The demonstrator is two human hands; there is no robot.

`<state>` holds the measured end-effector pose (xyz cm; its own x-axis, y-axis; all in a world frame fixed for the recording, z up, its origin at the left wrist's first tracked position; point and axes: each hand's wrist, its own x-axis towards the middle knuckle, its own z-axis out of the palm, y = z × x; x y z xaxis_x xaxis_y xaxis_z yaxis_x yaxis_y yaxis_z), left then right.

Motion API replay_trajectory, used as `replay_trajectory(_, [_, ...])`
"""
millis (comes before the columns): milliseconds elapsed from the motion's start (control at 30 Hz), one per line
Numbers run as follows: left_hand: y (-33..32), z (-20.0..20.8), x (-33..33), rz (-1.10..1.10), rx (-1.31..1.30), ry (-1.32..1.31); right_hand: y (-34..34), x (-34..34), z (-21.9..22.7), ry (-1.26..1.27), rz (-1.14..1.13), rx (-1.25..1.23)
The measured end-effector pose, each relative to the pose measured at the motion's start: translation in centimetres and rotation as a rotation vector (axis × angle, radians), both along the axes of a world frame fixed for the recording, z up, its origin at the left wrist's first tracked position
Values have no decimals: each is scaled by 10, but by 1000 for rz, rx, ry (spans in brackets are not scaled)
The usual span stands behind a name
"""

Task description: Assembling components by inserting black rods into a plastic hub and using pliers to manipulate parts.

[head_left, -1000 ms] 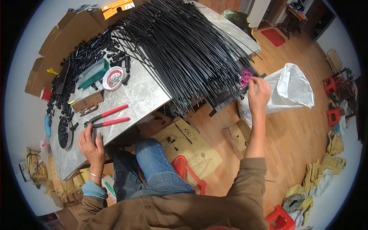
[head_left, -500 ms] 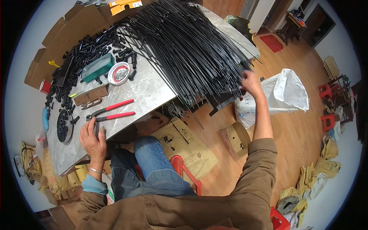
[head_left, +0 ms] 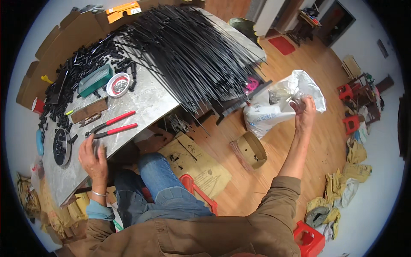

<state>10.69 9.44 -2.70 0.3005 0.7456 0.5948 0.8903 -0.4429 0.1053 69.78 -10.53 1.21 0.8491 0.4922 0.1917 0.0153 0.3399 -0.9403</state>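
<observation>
My left hand (head_left: 93,159) hovers at the table's front edge with its fingers stretched and thumb apart. Its fingertips are at the jaws of red-handled pincers (head_left: 114,125), which lie on the grey table. Out to the right, my right hand (head_left: 305,112) is in front of the mouth of a white woven sack (head_left: 261,118), fingers curled together. What it holds, if anything, I cannot make out. A crumpled, translucent patch (head_left: 280,95) shows at the sack's opening beside it. A thick bundle of thin black rods (head_left: 192,55) covers the table's right part.
Many short black fittings (head_left: 64,92) lie at the left, around a green box (head_left: 95,81). Nearby are a white bowl of small metal pieces (head_left: 118,85), a round tin of black parts (head_left: 62,147) and a wooden block (head_left: 89,110). An open cardboard box (head_left: 249,150) stands on the floor.
My right hand has left the rods' right ends and swung right to the sack's mouth. The view has shifted right. My left hand stays by the pincers' jaws.
</observation>
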Motion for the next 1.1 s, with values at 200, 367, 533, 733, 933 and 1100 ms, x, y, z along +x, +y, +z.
replay_trajectory(200, [-39,41,73,-659,-180,-428,-37,-84,15,27,331,37])
replay_trajectory(367, [-108,56,159,-981,-368,-451,-15,-228,7,62,619,-90])
replay_trajectory(533, [-118,-9,121,-799,-1117,-706,12,-320,-45,350,659,35])
replay_trajectory(733, [-121,-44,68,-448,-1193,-810,11,-333,-54,-205,397,-331])
replay_trajectory(933, [-126,-33,39,-578,-1169,-742,36,-361,-8,-1227,769,-366])
replay_trajectory(1100, [-126,-20,17,-598,-1324,-972,42,-383,-21,-454,946,-488])
